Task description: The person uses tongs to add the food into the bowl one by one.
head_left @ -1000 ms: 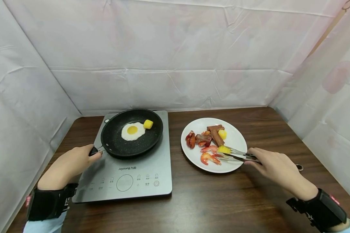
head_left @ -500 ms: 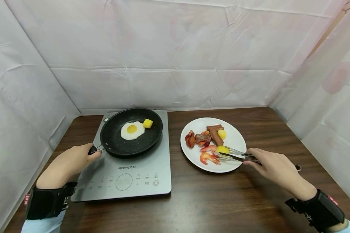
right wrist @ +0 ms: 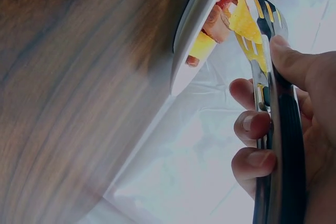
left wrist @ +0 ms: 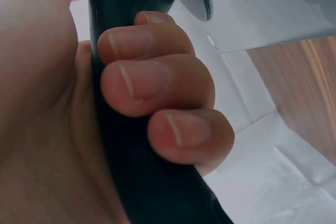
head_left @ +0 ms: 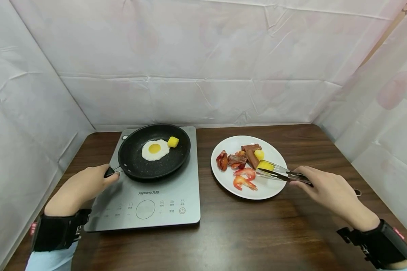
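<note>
A black frying pan sits on a grey induction cooker, holding a fried egg and a yellow chunk. My left hand grips the pan's black handle, fingers curled round it. A white plate to the right carries sausage pieces, red meat and shrimps. My right hand holds metal tongs, whose tips pinch a yellow chunk just above the plate; the right wrist view shows the yellow chunk between the slotted tong blades.
The dark wooden table is walled by white sheeting at the back and both sides. The cooker's control panel faces me. Bare tabletop lies in front of the plate and cooker.
The tongs closed on the yellow chunk and lifted it slightly up and to the right off the plate. My left hand stays on the pan handle.
</note>
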### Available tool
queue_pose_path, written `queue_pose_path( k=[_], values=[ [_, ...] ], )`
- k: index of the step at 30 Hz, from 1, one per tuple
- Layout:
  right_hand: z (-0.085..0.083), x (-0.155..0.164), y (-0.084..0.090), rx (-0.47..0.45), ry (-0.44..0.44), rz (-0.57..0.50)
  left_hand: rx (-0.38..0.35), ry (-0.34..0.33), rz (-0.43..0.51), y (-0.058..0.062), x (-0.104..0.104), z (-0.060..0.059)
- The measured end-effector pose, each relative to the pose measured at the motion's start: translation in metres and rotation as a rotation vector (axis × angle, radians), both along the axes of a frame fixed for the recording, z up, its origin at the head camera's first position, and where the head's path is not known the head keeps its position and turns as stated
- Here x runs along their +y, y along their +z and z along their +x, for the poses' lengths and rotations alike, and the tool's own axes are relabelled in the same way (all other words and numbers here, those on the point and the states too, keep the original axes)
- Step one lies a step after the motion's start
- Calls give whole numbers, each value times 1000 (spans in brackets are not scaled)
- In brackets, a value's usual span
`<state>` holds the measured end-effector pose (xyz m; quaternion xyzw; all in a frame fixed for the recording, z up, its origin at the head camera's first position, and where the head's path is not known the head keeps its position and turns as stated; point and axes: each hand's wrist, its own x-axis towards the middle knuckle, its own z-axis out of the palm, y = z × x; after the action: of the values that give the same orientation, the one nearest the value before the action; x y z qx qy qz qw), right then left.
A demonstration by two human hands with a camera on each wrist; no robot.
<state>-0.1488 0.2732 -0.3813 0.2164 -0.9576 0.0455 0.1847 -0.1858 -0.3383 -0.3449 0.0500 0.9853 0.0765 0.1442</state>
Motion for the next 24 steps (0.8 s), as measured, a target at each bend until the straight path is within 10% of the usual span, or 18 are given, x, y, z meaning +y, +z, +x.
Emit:
queue_pose_path(
  k=[24],
  values=[
    [-9, -20, 17, -5, 31, 15, 11, 1, -4, 0, 2, 1]
  ],
)
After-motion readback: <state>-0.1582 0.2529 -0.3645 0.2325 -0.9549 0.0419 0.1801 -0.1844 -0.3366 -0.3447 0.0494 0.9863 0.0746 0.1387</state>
